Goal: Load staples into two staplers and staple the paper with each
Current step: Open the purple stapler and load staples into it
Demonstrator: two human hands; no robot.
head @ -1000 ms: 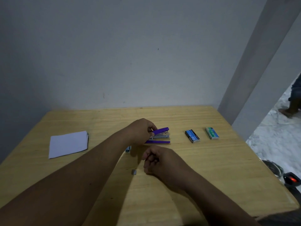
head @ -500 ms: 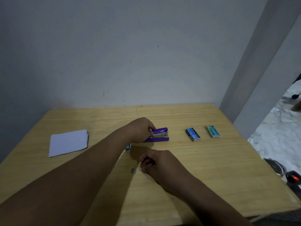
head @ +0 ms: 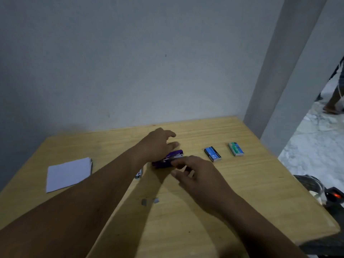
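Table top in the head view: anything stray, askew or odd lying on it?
Yes. Two small grey bits, probably loose staple pieces, lie on the bare table near its front, apart from the blue staple box and green staple box. The paper stack lies slightly askew. Nothing looks damaged.

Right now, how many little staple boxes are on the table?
2. The blue staple box lies right of the purple stapler; the green staple box lies farther right. None looks hidden.
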